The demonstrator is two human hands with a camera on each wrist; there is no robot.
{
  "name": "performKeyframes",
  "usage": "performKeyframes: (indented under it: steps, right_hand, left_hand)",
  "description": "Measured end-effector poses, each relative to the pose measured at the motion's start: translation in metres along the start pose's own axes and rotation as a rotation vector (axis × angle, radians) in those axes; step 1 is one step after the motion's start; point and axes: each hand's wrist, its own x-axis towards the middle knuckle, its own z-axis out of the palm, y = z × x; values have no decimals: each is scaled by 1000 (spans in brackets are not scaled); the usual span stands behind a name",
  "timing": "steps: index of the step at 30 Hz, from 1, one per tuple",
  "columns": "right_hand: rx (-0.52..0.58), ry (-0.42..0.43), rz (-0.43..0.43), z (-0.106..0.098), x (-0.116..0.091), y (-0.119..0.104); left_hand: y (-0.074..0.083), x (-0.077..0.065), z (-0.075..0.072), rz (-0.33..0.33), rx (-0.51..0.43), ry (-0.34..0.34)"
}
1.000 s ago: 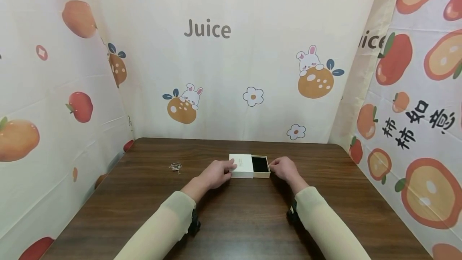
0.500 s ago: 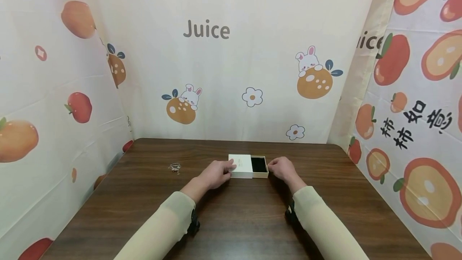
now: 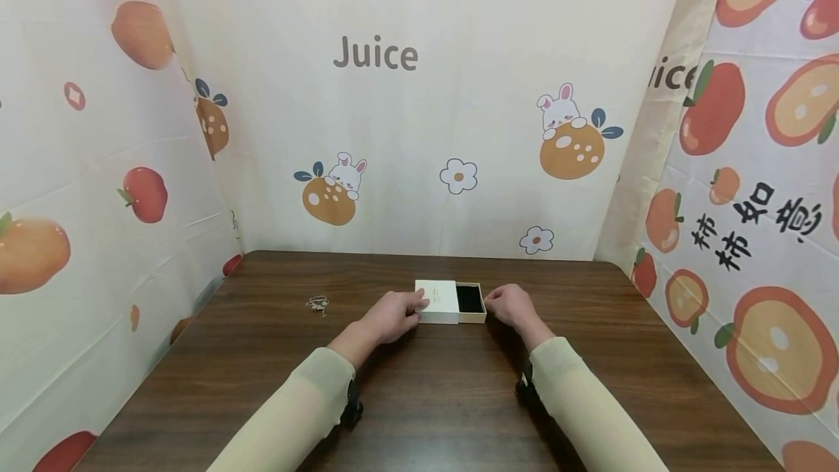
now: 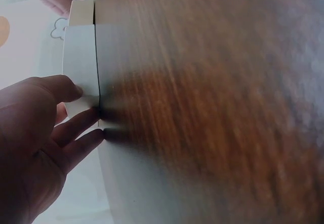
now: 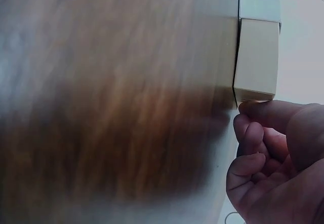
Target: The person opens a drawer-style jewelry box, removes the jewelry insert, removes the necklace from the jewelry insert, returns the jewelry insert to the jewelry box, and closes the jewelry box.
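Observation:
A white slide-out gift box [image 3: 438, 300] with small lettering lies on the brown table. Its drawer [image 3: 470, 299], lined in black, sticks out on the right. My left hand [image 3: 392, 314] grips the left end of the white sleeve, thumb on the near side in the left wrist view. At the other end, my right hand [image 3: 514, 306] touches the drawer's end face with its fingers curled. In the right wrist view the thumb and fingertips meet that end [image 5: 254, 95]; no held part shows between them. A thin silvery chain [image 3: 318, 304] lies bunched to the left, apart from both hands.
The dark wood-grain table [image 3: 419, 399] extends around the box to rounded far corners. Fruit-print curtains [image 3: 393, 115] hang behind it and along both sides. Black wrist devices [image 3: 352, 404] sit under the sleeves' cuffs.
The drawer has slid slightly left into the white sleeve, with my right hand moving along with it. My left hand stays on the sleeve. The chain has not moved.

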Motion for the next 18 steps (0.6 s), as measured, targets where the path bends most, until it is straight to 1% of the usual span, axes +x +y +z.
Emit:
performKeyframes:
  steps: [7,18]
  right_hand:
    - [8,-7,22,1,0,-2]
    - [-13,3,9,4,2,-5]
  left_hand:
    - [-2,2,1,7,14,3]
    - [-1,2,0,-2,9,0]
